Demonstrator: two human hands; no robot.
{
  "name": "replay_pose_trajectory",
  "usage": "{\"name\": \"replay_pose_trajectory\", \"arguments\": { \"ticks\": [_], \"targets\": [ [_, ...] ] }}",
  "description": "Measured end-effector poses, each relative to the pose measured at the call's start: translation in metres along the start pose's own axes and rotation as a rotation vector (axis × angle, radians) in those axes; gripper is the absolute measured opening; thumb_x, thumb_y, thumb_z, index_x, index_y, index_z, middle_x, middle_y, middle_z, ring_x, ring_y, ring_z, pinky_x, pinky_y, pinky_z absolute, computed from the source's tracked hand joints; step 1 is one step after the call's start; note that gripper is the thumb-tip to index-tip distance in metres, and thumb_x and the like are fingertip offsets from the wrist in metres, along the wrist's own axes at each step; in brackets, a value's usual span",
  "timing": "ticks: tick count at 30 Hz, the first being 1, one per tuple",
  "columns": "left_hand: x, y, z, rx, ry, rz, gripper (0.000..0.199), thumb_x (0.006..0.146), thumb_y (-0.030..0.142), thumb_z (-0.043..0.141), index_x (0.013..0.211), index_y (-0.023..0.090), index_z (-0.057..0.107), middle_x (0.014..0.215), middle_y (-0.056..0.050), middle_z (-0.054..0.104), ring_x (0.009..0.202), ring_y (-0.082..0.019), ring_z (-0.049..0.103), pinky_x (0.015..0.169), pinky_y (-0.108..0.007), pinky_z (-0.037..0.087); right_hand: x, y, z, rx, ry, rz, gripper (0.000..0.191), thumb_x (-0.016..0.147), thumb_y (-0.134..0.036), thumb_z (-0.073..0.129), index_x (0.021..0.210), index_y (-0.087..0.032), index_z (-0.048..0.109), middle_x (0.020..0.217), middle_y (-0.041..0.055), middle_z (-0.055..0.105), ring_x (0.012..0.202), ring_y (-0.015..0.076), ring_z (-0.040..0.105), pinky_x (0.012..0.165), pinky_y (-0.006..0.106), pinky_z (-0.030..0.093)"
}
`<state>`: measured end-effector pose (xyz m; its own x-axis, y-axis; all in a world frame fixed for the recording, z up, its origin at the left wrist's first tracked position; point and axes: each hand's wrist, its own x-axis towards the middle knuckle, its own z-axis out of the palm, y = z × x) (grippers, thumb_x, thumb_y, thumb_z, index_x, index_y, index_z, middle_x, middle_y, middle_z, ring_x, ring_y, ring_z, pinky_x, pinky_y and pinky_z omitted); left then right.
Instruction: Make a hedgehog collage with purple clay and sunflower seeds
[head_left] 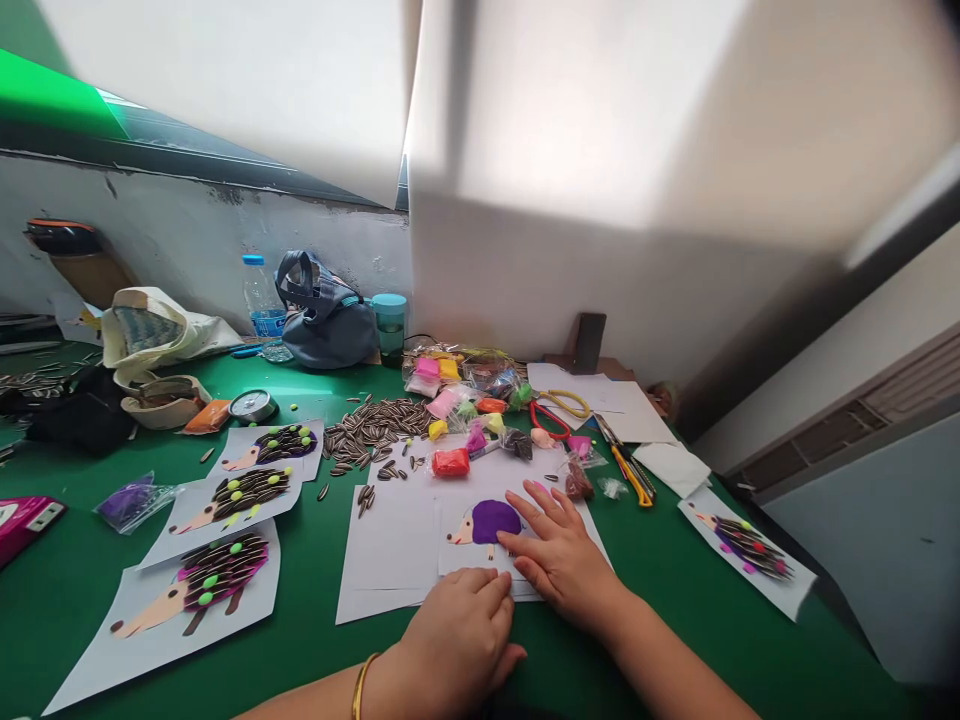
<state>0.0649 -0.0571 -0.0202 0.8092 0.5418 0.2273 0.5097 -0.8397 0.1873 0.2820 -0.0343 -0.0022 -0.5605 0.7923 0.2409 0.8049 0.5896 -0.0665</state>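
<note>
A white sheet with a hedgehog picture (460, 530) lies in front of me, its beige face pointing left. The hedgehog's body is a flat patch of purple clay (493, 521). My right hand (566, 555) is open, fingers spread over the right side of the picture, with a fingertip at the purple patch's edge. At the sheet's lower edge rests my left hand (465, 625), its fingers bent and pressed together; anything under them is hidden. Larger white paper (386, 560) lies beneath the picture, with several striped sunflower seeds (365, 499) on it.
Behind the paper are a sunflower seed heap (379, 428), bagged clay (450, 462), red scissors (550, 420) and a yellow cutter knife (634, 475). Seed-covered hedgehog pictures (161, 640) lie left, another (750, 550) right. A blue bag (330, 325) stands by the wall.
</note>
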Motion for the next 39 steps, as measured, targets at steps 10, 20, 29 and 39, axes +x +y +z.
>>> {"name": "replay_pose_trajectory", "arguments": {
  "ticks": [10,20,29,39],
  "targets": [
    [-0.001,-0.001,0.002,-0.015,0.023,0.004,0.045,0.081,0.04,0.07,0.113,0.01,0.063,0.109,-0.014,0.07,0.099,-0.031,0.064,0.082,-0.046,0.058,0.003,-0.008,-0.001,0.024,0.026,-0.025,0.031,0.096,-0.035,0.049,0.122,-0.035,0.064,0.156,0.0018,0.034,0.145,0.0323,0.024,0.114,0.06,0.021],
    [0.0,0.0,0.002,-0.029,-0.009,-0.009,0.044,0.079,0.039,0.072,0.111,0.01,0.064,0.105,-0.013,0.07,0.099,-0.031,0.062,0.083,-0.046,0.057,0.01,-0.013,0.0,0.034,-0.006,-0.032,0.031,0.093,-0.03,0.053,0.122,-0.034,0.064,0.156,0.0027,0.033,0.147,0.0313,0.018,0.115,0.062,0.016],
    [0.001,0.001,0.002,-0.015,-0.004,-0.01,0.04,0.078,0.041,0.072,0.104,0.011,0.065,0.097,-0.01,0.07,0.094,-0.03,0.063,0.079,-0.044,0.057,0.012,-0.015,0.005,0.061,-0.012,-0.039,0.032,0.096,-0.038,0.048,0.124,-0.036,0.062,0.157,0.0029,0.031,0.146,0.0322,0.02,0.114,0.064,0.015],
    [0.002,0.002,-0.002,0.005,-0.047,-0.012,0.036,0.081,0.042,0.069,0.101,0.012,0.066,0.093,-0.01,0.069,0.091,-0.029,0.062,0.077,-0.043,0.056,0.022,-0.017,0.006,0.07,-0.025,0.009,0.034,0.097,-0.041,0.044,0.125,-0.036,0.062,0.155,0.0016,0.036,0.146,0.0323,0.022,0.113,0.066,0.015]
  ]
}}
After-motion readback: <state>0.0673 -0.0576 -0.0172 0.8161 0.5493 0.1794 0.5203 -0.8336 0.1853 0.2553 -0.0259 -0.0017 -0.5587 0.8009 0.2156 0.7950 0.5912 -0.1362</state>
